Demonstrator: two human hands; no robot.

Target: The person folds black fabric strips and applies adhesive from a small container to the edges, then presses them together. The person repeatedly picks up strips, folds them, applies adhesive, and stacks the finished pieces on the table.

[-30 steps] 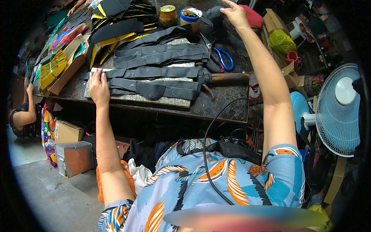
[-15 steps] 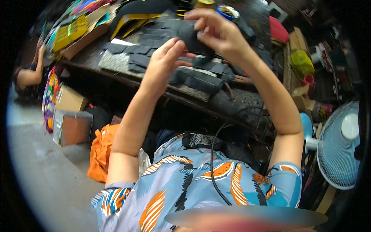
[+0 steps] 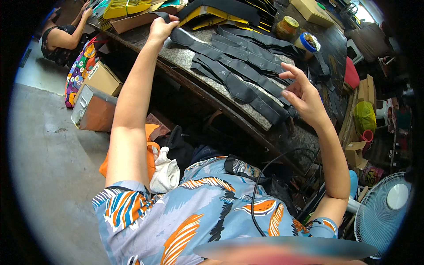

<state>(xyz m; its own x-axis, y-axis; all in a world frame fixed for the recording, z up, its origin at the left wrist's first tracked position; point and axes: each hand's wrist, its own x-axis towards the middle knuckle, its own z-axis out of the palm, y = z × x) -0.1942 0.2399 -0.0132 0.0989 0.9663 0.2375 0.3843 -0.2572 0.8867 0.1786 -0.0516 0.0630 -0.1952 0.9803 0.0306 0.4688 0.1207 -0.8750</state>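
At the far left of the workbench, my left hand (image 3: 161,29) pinches the end of a black strip (image 3: 160,16) between thumb and fingers. Several long, shaped black strips (image 3: 238,86) lie in overlapping rows, slanting across a speckled grey slab (image 3: 176,56). They look like leather or a similar sheet material. Above their right end hovers my right hand (image 3: 304,93), its fingers bent and apart, with nothing visible between them.
Yellow-and-black stacked strips (image 3: 234,17) lie behind the slab. Beyond its right end stand a yellowish jar (image 3: 286,28) and a blue-rimmed tub (image 3: 306,43). A white fan (image 3: 380,216) is at lower right. Another person (image 3: 62,39) sits at far left.
My hands have moved apart from a dark piece between them: the left to the far left, the right rightward and nearer. The view has shifted, showing more of the bench and strips.
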